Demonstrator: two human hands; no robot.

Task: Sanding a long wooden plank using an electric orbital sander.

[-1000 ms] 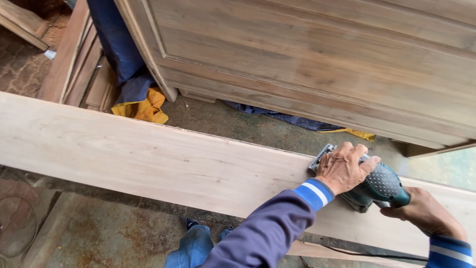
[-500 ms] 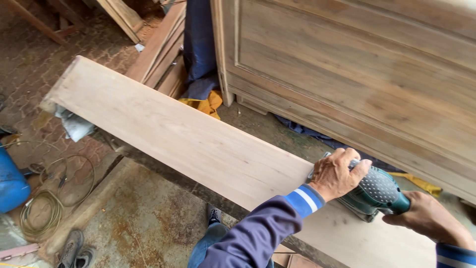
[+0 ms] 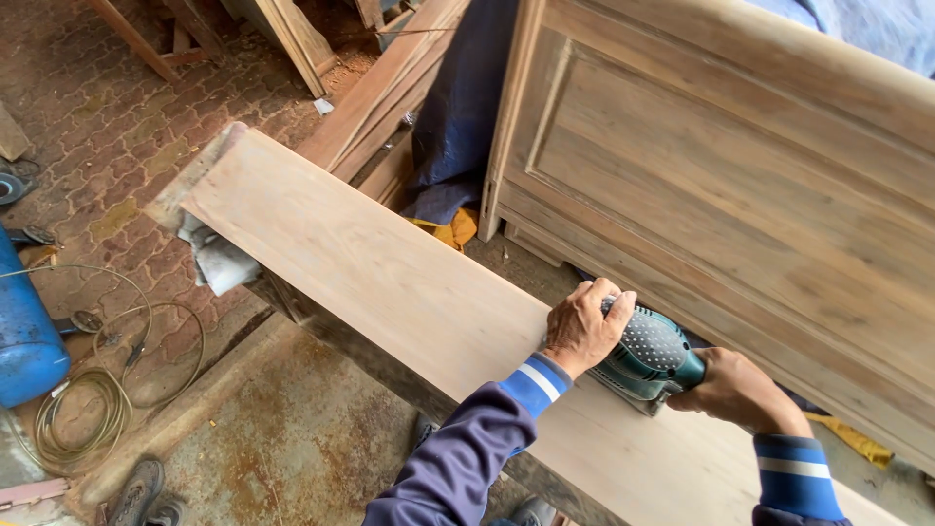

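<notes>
Now the green sander (image 3: 651, 358) was pressed flat on the long board (image 3: 390, 282), beside the big wooden cabinet (image 3: 740, 185). It was gripped on top by the closed left hand (image 3: 581, 328) and behind by the closed right hand (image 3: 732, 390). It was best kept flat and slid slowly.

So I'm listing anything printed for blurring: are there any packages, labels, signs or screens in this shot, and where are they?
None can be made out.
The green sander under the left hand and right hand shows no label from here.
The blue cylinder at the left edge looks plain.
</notes>
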